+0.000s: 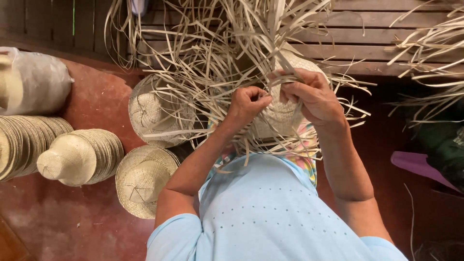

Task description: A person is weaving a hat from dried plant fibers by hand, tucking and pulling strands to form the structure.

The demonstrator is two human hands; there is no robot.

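Left hand (247, 102) pinches straw strands (212, 53), fingers curled shut; right hand (311, 96) grips the half-woven hat (280, 113) at centre, probably holding strands too; 2 finished hats (145, 179) lie at 8 o'clock.

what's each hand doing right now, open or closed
left hand: closed, pinching straw strips
right hand: closed, gripping the half-woven hat and its strips

I hold a pale, half-woven straw hat (278, 113) upright at my lap, its loose unwoven strips (212, 53) fanning outward.
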